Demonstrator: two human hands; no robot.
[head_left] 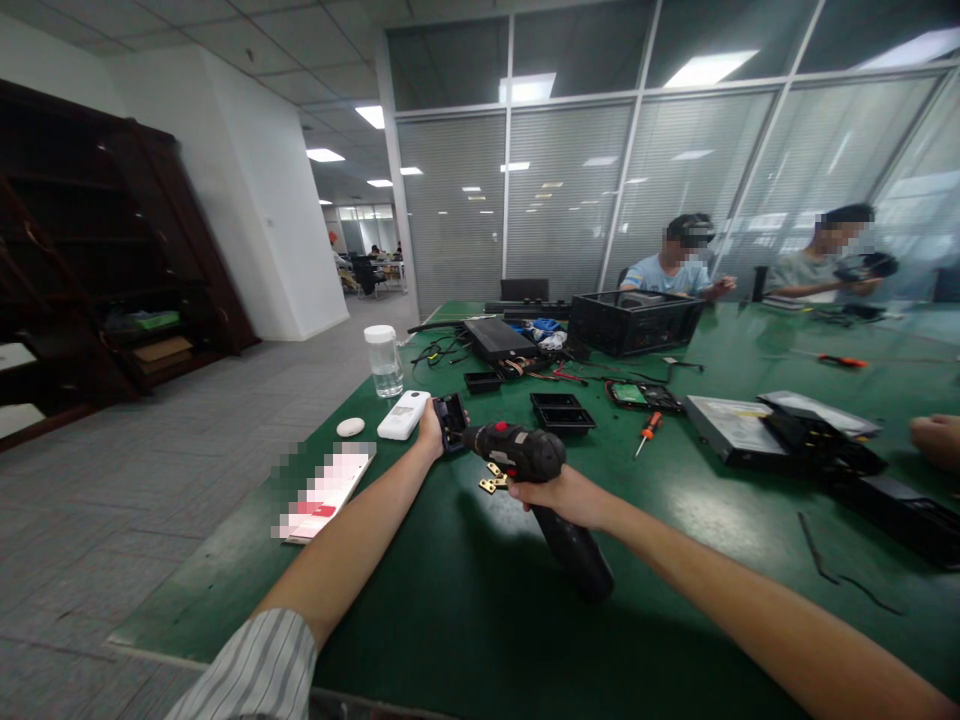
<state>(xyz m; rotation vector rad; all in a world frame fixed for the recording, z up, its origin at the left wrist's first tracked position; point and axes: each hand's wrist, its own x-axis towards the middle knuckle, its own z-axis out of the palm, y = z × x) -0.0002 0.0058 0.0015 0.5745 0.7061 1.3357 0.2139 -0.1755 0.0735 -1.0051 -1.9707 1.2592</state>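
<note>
My right hand (559,492) is closed around the grip of a black cordless drill (517,450) with red accents. The drill points left, its tip at a small black plastic box (451,420). That box is held tilted up in my left hand (430,430), whose fingers are partly hidden behind it. Whether the bit touches the box I cannot tell. Below the drill's front lie several small brass-coloured plates (491,482) on the green table (420,570). A white handheld device (404,415) lies just left of my left hand.
Left are a lidded clear jar (385,362), a white oval object (350,427) and a partly blurred flat item (330,495). Black trays (562,412), an orange screwdriver (649,434), a metal drive unit (739,430) and a black case (637,320) lie beyond. Two people sit across; another hand (937,440) shows right.
</note>
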